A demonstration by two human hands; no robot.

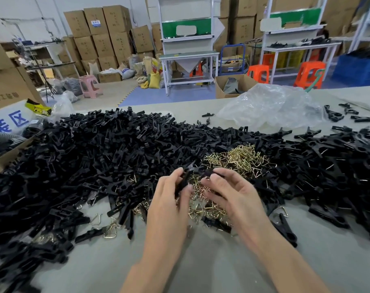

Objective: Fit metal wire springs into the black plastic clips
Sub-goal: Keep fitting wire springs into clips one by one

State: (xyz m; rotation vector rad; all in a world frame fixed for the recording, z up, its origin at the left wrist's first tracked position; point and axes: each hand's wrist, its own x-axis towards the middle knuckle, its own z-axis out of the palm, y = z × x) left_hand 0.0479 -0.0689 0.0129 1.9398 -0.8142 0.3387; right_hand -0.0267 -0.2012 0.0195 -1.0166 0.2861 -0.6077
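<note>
On a warehouse's grey worktable (201, 261), left hand (171, 201) and right hand (234, 195) pinch one black clip (185, 177) between curled fingertips, right above the wire springs (239, 158), likely keeping springs within reach, with loose clips (95, 155) heaped either side.

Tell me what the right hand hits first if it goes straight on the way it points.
The right hand, pinching a clip piece, points up and left, so it would likely first meet the other clip piece in the left hand; the clip heap lies beyond. Depth is unclear.
</note>
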